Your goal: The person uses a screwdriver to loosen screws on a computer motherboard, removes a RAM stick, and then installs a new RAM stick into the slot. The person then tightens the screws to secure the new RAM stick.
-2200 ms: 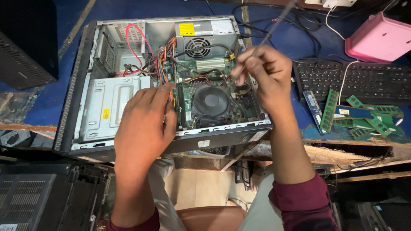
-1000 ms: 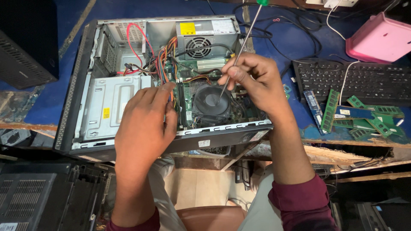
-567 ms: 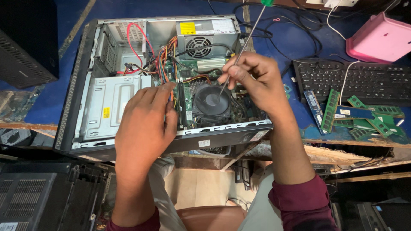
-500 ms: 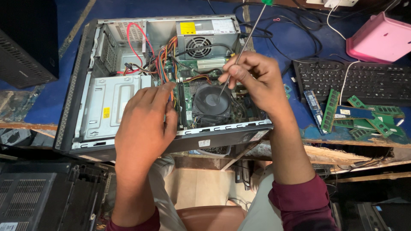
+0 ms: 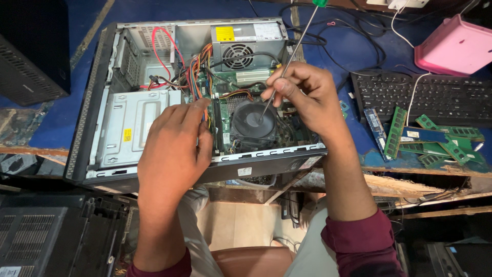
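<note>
Head view: open computer case (image 5: 97, 102), centre frame.
Screwdriver (image 5: 289, 60): long axis slants, green handle upper right, tip down-left on cooler fan (image 5: 245, 123).
Right hand (image 5: 307, 97): pinching its shaft.
Left hand (image 5: 171, 149): flat, open, on the case.

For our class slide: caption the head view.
Right hand steers a screwdriver toward the cooler fan; left hand steadies the open computer case.

a computer repair workshop: opened desktop case (image 5: 97, 102), loose memory sticks (image 5: 435, 141), keyboard (image 5: 430, 97)
</note>
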